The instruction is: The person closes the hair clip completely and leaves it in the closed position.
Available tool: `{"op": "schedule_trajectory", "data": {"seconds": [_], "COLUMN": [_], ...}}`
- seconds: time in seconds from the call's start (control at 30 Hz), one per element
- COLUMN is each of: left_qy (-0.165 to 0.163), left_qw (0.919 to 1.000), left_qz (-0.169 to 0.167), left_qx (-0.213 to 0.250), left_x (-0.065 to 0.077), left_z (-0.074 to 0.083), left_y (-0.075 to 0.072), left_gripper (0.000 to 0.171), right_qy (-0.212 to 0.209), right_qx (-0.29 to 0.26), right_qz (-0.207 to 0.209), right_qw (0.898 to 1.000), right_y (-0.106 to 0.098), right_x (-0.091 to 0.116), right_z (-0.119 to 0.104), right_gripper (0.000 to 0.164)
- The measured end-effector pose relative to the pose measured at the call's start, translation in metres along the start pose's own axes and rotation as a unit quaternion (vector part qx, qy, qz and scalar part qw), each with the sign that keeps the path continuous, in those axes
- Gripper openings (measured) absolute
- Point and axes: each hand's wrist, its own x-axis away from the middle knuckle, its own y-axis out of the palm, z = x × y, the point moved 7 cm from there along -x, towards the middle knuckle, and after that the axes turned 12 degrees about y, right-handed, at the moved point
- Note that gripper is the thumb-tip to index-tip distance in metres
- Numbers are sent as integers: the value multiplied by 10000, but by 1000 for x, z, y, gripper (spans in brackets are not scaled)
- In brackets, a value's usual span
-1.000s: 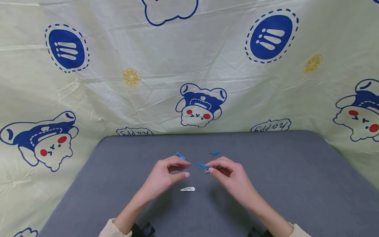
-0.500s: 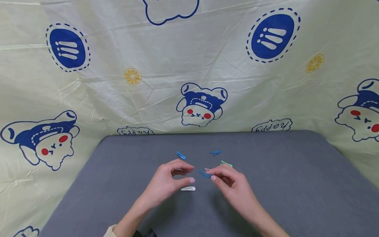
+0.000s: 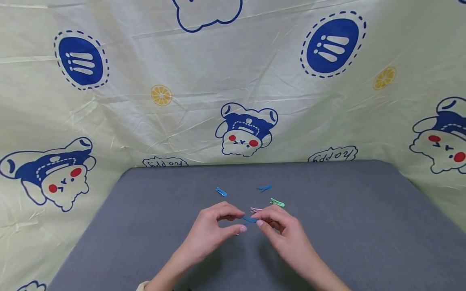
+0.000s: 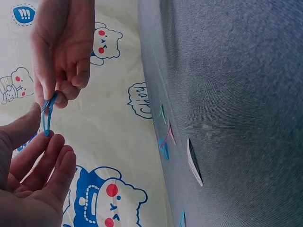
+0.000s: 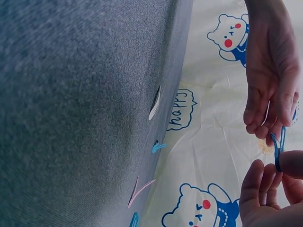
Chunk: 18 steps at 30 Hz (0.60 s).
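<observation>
My right hand pinches a blue snap hair clip between thumb and fingers, raised over the table. Its two arms are spread apart in the right wrist view, reaching toward my left hand. The left thumb and fingers are parted around the clip's free end, index fingertip right at it. A white snap clip lies beneath the left hand, almost wholly hidden in the head view. Just beyond the right fingers are a pink clip and a green clip, both with arms splayed.
Farther back on the grey cloth-covered table lie a blue clip on the left and another blue clip with spread arms. A printed curtain hangs behind the table's far edge.
Both hands have come nearer the body and closer together, the left reaching the held clip's free end. The green clip has come into view, and the left hand now covers the white one.
</observation>
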Motion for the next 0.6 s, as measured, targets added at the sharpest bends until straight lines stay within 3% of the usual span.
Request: {"op": "schedule_trajectory", "data": {"seconds": [0.37, 0.6], "left_qy": [81, 30], "left_qw": [9997, 9995], "left_qz": [151, 316], "left_qx": [-163, 21], "left_x": [1, 1], "left_z": [-1, -3], "left_y": [2, 5], "left_gripper": [13, 8], "right_qy": [345, 635], "right_qx": [156, 175], "right_qz": [31, 19], "right_qw": [9993, 9978], "right_y": [3, 1], "right_x": [-1, -2], "right_z": [4, 8], "right_gripper": [21, 23]}}
